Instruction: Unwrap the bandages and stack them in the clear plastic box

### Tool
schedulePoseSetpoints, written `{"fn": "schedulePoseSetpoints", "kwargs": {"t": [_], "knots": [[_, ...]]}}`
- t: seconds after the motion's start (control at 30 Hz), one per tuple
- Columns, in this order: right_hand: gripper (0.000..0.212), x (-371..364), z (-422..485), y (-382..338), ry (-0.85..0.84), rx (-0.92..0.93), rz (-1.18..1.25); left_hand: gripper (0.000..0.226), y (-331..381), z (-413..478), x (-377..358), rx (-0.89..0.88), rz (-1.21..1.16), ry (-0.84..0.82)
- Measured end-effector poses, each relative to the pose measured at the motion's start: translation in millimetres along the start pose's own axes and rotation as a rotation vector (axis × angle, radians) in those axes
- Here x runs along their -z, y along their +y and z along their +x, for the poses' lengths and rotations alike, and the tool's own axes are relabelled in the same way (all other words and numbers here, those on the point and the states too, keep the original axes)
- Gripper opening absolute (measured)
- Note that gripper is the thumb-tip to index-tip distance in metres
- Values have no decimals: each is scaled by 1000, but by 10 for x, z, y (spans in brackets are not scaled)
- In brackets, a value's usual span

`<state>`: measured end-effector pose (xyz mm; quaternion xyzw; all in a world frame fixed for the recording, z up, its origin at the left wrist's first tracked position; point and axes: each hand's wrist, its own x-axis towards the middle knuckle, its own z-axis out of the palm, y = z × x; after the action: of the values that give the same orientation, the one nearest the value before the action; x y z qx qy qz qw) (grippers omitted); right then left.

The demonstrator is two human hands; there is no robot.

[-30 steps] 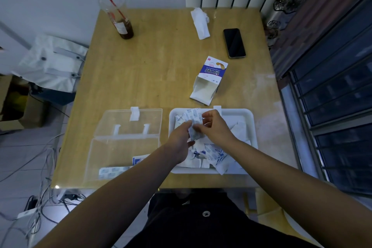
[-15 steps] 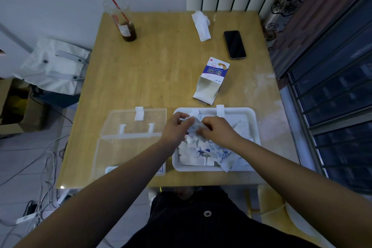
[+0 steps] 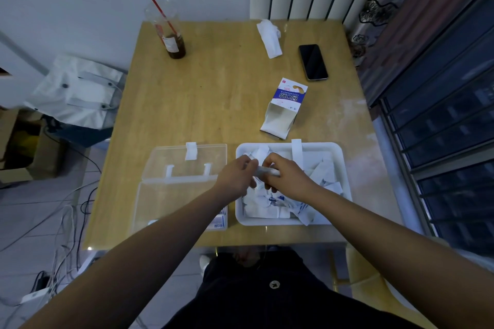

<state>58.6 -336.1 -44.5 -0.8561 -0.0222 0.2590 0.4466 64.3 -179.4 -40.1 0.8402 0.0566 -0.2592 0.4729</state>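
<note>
Fingers [image 3: 247, 164] of your left hand [image 3: 235, 177] and right hand [image 3: 287, 177] pinch one wrapped bandage [image 3: 263, 170] over the tray [image 3: 339, 157]; peel its flaps apart evenly.

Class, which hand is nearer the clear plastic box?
Left. The left hand is beside the clear plastic box, at its right edge; the right hand is farther right, above the white tray.

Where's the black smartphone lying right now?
In the head view, the black smartphone lies at the far right of the wooden table, right of the crumpled white tissue and just beyond the opened blue-and-white cardboard carton.
</note>
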Motion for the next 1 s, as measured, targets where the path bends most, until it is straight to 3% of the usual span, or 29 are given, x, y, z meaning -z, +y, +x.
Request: {"fn": "schedulePoseSetpoints", "kwargs": {"t": [0.07, 0.17, 0.43, 0.77, 0.9, 1.0], "knots": [[8, -33, -2, -24, -39, 3, 21, 30, -61, -8, 61, -38, 72, 30], [5, -110, 8, -76, -99, 10, 100, 31, -161, -31, 164, -28, -46, 75], [19, -375, 92, -317, -115, 49, 106, 27, -367, -174, 488, -71, -60, 64], [13, -823, 282, -708, -57, 235, -88, 32, -789, -384, 1017, -53, 46, 103], [8, -1007, 411, -821, -66, 190, -106, 41, -995, -521, 1241, 17, 131, 254], [12, -1160, 499, -878, -81, 144, -164, 36, -1161, -617, 1410, 101, 127, 385]]}}
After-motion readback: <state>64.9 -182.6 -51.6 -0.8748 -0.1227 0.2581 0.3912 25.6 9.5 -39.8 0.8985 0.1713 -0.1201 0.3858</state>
